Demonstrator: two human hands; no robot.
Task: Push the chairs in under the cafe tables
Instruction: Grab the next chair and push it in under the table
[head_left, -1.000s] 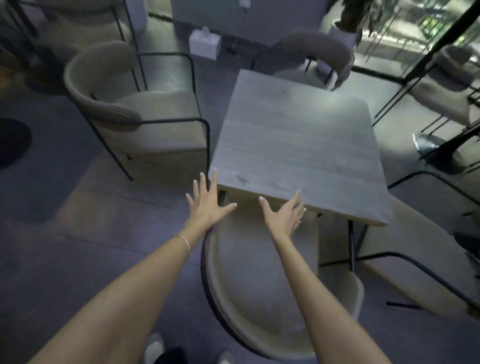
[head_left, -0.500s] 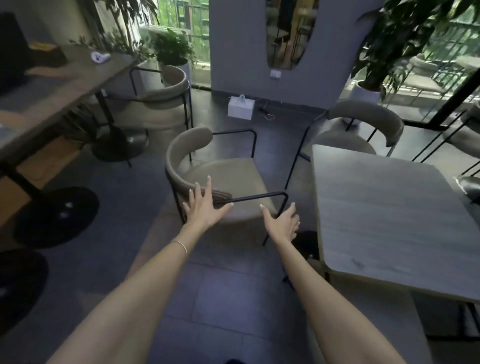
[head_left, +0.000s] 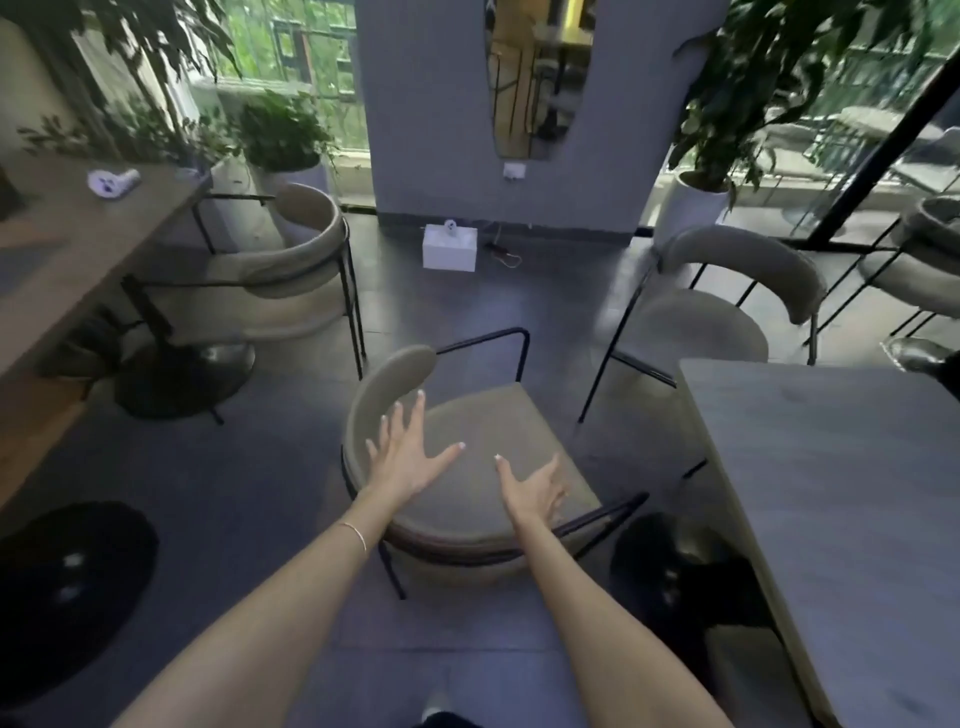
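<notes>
A beige upholstered chair (head_left: 483, 415) with a black metal frame stands pulled out on the floor, left of the grey cafe table (head_left: 831, 493). Its curved backrest is on the left and its seat faces the table. My left hand (head_left: 405, 457) hovers open over the seat near the backrest, fingers spread. My right hand (head_left: 530, 491) is open over the seat's near edge, close to the black armrest bar. Neither hand grips anything. A second beige chair (head_left: 727, 306) stands at the table's far side.
A wooden table (head_left: 78, 260) on a black round base stands at left, with another beige chair (head_left: 296, 260) beside it. A white box (head_left: 449, 247) sits on the floor by the grey pillar. Potted plants line the windows. A dark round base (head_left: 67, 587) lies lower left.
My view has swung left from the chair under the table's near edge to the pulled-out chair. Both open hands have moved over its seat, and the chair looks closer.
</notes>
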